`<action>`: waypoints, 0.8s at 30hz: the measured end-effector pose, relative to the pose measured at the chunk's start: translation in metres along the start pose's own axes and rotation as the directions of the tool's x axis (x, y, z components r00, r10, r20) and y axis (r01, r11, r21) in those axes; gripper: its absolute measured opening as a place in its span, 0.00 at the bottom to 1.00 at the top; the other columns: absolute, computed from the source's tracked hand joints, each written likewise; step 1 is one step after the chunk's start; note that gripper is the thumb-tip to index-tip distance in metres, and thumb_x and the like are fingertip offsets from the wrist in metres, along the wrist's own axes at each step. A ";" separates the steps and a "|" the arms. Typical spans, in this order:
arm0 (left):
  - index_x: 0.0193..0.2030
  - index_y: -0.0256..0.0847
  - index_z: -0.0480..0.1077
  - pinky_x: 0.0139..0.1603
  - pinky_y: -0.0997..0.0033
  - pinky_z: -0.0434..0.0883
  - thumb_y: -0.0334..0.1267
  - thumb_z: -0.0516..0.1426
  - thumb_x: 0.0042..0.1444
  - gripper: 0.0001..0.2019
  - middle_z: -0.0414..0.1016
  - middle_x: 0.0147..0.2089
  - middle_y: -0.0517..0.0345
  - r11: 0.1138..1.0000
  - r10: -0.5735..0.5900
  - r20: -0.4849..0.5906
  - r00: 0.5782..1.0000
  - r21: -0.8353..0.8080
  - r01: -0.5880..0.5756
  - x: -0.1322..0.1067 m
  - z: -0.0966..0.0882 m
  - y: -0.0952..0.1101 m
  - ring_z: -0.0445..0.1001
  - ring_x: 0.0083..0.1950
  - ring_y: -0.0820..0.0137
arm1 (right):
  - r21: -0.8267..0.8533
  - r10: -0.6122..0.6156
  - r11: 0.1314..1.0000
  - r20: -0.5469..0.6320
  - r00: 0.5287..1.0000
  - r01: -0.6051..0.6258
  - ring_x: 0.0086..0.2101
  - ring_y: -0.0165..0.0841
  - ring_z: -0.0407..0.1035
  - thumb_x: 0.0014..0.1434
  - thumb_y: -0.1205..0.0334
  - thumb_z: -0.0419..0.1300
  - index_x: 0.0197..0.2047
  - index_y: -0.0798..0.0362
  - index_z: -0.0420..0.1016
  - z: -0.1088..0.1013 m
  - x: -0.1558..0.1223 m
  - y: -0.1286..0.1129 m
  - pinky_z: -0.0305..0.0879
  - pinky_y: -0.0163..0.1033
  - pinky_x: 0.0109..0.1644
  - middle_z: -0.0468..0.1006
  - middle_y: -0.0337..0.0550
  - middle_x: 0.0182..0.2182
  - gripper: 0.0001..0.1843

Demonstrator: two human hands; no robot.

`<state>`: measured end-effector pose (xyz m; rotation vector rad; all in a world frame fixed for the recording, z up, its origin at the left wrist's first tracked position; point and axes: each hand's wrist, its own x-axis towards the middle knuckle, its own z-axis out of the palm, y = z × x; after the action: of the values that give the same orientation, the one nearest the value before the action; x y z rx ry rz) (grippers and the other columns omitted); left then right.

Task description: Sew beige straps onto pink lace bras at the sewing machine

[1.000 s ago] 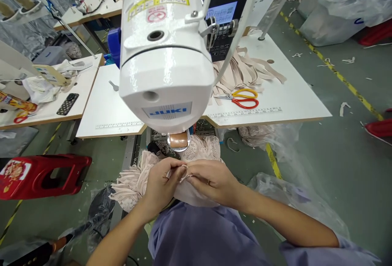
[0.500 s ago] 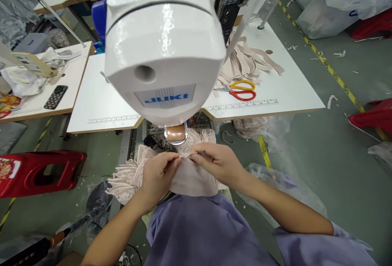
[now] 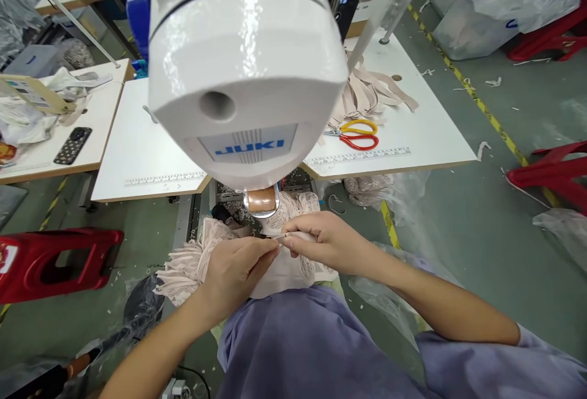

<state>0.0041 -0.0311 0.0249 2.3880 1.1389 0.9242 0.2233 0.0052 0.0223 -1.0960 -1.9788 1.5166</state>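
Pinches a pale pink fabric piece [image 3: 274, 278] by a small edge, between thumb and forefinger of the right hand [image 3: 328, 243] and, just beside, between fingertips of the left hand [image 3: 239, 264]. Looks smooth and thin over the lap, with openwork lace toward the right. Hangs from the fingers down to purple clothing [image 3: 293, 338]. Cannot tell the number of layers in the pinch.

To the left, shows a fanned bundle of lace pieces [image 3: 186, 264], ruffled at the edges; beyond the hands, more lace [image 3: 288, 206], next to a brown part in a metal frame [image 3: 262, 201]. Above, has a white sewing machine head [image 3: 247, 62] marked JUKI in blue, blocking much of the view behind.

On the white table [image 3: 426, 133], right of the head, bears heaped beige strips [image 3: 371, 90], with yellow-and-red-handled scissors [image 3: 343, 134] just beside. At far left, has a second table [image 3: 98, 117] with a patterned phone [image 3: 72, 145]. Below, shows a grey-green floor [image 3: 463, 252] with scattered scraps, yellow-black tape [image 3: 481, 105] and a red stool [image 3: 30, 267].
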 end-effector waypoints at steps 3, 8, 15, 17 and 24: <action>0.43 0.37 0.74 0.32 0.79 0.71 0.31 0.58 0.65 0.03 0.82 0.33 0.57 1.000 0.002 0.007 1.000 -0.009 -0.002 0.000 -0.001 0.000 0.79 0.31 0.74 | 0.027 -0.003 1.000 0.017 1.000 0.002 0.29 0.28 0.72 0.66 0.58 0.57 0.35 0.53 0.78 -0.002 0.002 -0.001 0.61 0.33 0.33 0.80 0.37 0.28 0.12; 0.43 0.38 0.74 0.30 0.79 0.69 0.33 0.57 0.66 0.04 0.82 0.33 0.59 1.000 -0.024 0.007 1.000 0.002 0.024 0.002 0.000 -0.001 0.79 0.30 0.74 | 0.020 -0.028 0.999 0.063 0.998 0.027 0.30 0.28 0.71 0.67 0.59 0.56 0.36 0.52 0.79 -0.004 0.003 -0.003 0.61 0.32 0.33 0.80 0.36 0.28 0.12; 0.50 0.40 0.72 0.27 0.74 0.64 0.38 0.50 0.71 0.11 0.79 0.30 0.61 0.989 -0.137 0.261 0.956 0.087 0.118 0.012 -0.005 -0.005 0.77 0.28 0.71 | -0.005 -0.025 1.000 0.074 0.997 0.026 0.30 0.27 0.72 0.64 0.65 0.58 0.34 0.52 0.79 -0.007 0.004 -0.008 0.60 0.32 0.34 0.80 0.35 0.28 0.09; 0.43 0.42 0.73 0.27 0.73 0.62 0.39 0.48 0.71 0.12 0.77 0.28 0.62 0.986 -0.154 0.355 0.922 0.116 0.120 0.013 -0.005 -0.008 0.76 0.28 0.70 | -0.020 -0.013 1.000 0.078 0.997 0.015 0.30 0.28 0.72 0.63 0.65 0.59 0.35 0.52 0.80 -0.006 0.004 -0.007 0.60 0.32 0.34 0.81 0.35 0.28 0.08; 0.34 0.41 0.68 0.26 0.69 0.57 0.39 0.42 0.72 0.19 0.73 0.26 0.59 0.950 -0.123 0.225 0.967 0.309 0.049 0.008 0.005 -0.006 0.71 0.25 0.69 | -0.196 -0.173 0.971 -0.183 0.968 0.137 0.36 0.31 0.71 0.63 0.60 0.61 0.38 0.49 0.81 0.006 0.005 0.002 0.61 0.35 0.38 0.79 0.40 0.33 0.06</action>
<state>0.0078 -0.0207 0.0212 2.5728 1.3544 0.4378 0.2166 0.0053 0.0181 -1.0885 -2.0394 1.1180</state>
